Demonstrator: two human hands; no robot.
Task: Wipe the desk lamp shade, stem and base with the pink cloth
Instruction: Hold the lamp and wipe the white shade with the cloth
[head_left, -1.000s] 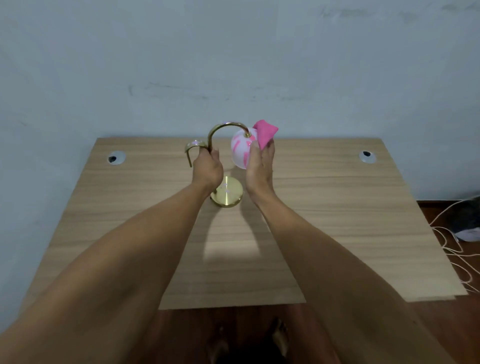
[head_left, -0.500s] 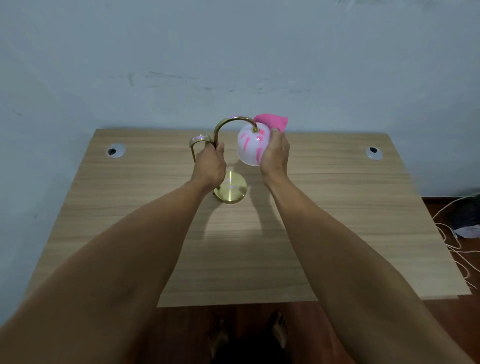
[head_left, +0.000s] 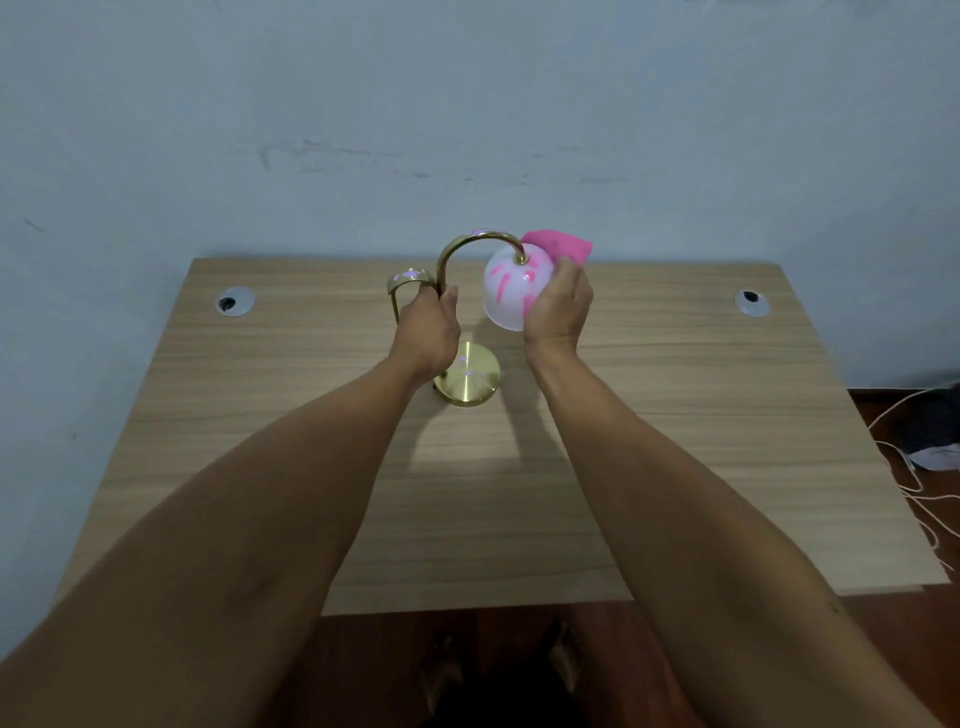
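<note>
A small desk lamp stands mid-desk: a round brass base (head_left: 470, 383), a curved brass stem (head_left: 470, 241) and a white globe shade (head_left: 508, 292) with pink streaks. My left hand (head_left: 427, 331) is closed around the lower stem, next to a brass handle loop (head_left: 404, 283). My right hand (head_left: 560, 309) presses the pink cloth (head_left: 561, 246) against the right side of the shade; most of the cloth is hidden behind the hand and the shade.
The wooden desk (head_left: 675, 467) sits against a pale blue wall, with a cable grommet at the back left (head_left: 235, 301) and back right (head_left: 751, 302). White cables (head_left: 914, 483) lie on the floor at right. My feet show below the front edge.
My right hand with the cloth has slid from the front of the shade round to its right side. The left hand kept its grip on the stem.
</note>
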